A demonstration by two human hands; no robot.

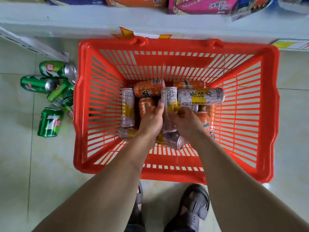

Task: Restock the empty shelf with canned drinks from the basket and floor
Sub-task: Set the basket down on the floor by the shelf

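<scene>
Grey sandals (194, 208) stood on the tiled floor (15, 164) at the near edge. Both forearms reached forward into a red basket (267, 114) that sat on the floor against the white shelf (66, 19). Near wall of the basket: a silver-yellow can (172, 139) lay on its side, long axis slanting left-right, metal end towards the right. Left hand (151, 120) lay over the can pile, fingers curled down beside an orange can (145, 106); whether that grip actually held a can, cannot tell. Right hand (187, 122) had fingers curled against the pale CHA HUO LI can (168, 101), long axis running near-far, printed name at the far end; grip looked closed on it but partly hidden. Another CHA HUO LI can (127, 108) lay at the left, same near-far axis. Behind the hands a silver can with yellow characters (200, 96) lay crosswise, axis left-right. Further back, two orange cans (148, 88) lay crosswise too. Outside the basket, on the floor at left, green 7UP cans (50, 122) lay scattered on their sides, several pointing silver ends towards the basket, the nearest one pointing near-far. Coloured cartons (200, 5) sat on the shelf at the far edge
</scene>
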